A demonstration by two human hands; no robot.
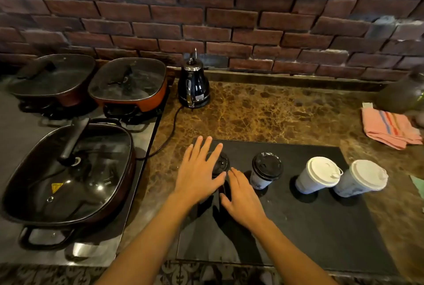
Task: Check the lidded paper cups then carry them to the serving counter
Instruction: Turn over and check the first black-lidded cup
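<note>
Black-lidded leftmost cup [220,163]: press rim evenly with flat, open left hand [199,171]; keep open right hand [242,197] steadying beside.

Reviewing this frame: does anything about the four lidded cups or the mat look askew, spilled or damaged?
No spill or damage shows on the black mat. One oddity: the second black-lidded cup has a glossy, crinkled patch at its lid's far edge; what it is I cannot tell. The two white-lidded cups seem to lean, probably from the wide-angle lens.

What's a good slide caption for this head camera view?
Both hands, left and right, reach the first black-lidded cup in a row of four on a dark mat.
</note>
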